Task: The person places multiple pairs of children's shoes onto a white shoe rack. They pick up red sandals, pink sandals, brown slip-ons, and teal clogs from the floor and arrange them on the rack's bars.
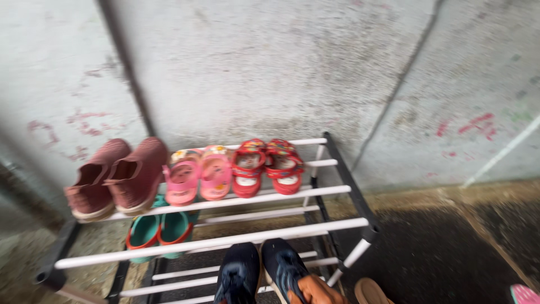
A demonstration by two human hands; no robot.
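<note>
A shoe rack (225,242) of white bars and black side frames stands against a stained grey wall. A pair of dark navy shoes (239,276) lies on its lower front bars. Part of my right hand (318,291) shows at the bottom edge, touching the right navy shoe (281,264); too little of it shows to tell its grip. My left hand is out of view. On the top tier sit maroon slip-on shoes (115,177), small pink sandals (199,174) and small red sandals (269,166). Green clogs with orange trim (160,231) rest on the tier below.
A tan rounded shape (371,293) lies on the dark floor just right of the rack. A pink object (526,294) peeks in at the bottom right corner. A white pipe (506,149) slants along the wall on the right.
</note>
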